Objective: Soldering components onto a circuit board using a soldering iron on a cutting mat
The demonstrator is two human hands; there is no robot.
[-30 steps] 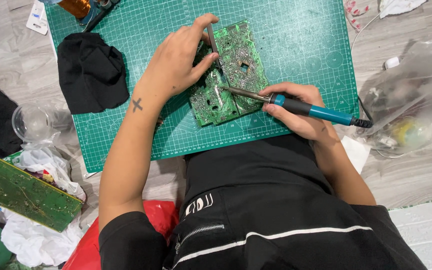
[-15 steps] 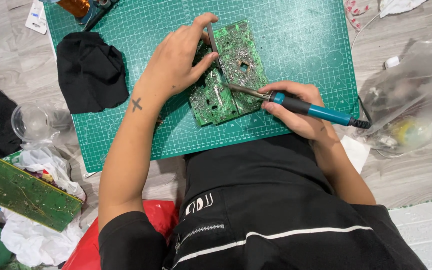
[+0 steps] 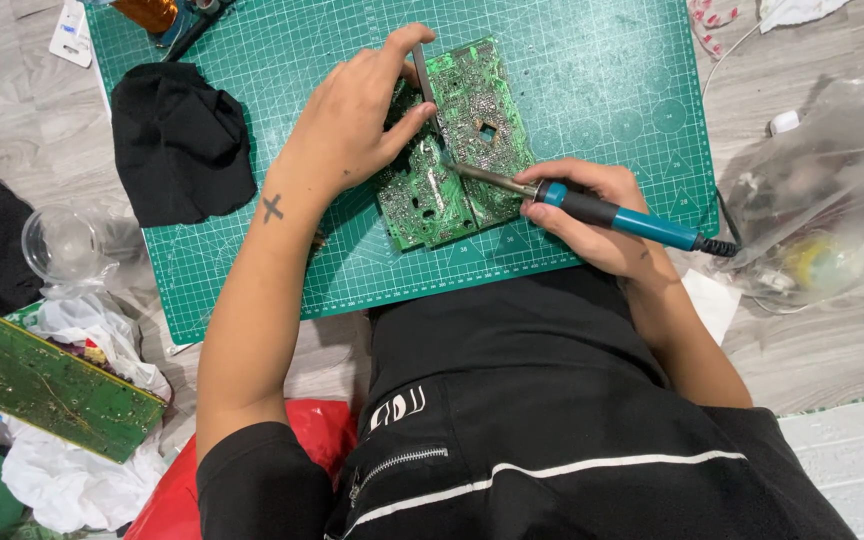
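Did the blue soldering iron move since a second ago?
No. The soldering iron in the right hand sits at the same spot on the green cutting mat.

two green circuit boards [image 3: 457, 140] [image 3: 47, 385], one soldering iron [image 3: 592, 208], one cutting mat [image 3: 602, 80], one black cloth [image 3: 180, 140]

Circuit board [image 3: 457, 150] lies on cutting mat [image 3: 592, 70], cloth [image 3: 180, 140] left of it.

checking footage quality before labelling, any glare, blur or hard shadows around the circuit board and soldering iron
Head view: sharp throughout, with soft, even light. The circuit board shows small bright glints on its solder side, but no washout. The left hand casts only a faint shadow on the green cutting mat. The soldering iron, held in the right hand, is crisp, with no motion blur.
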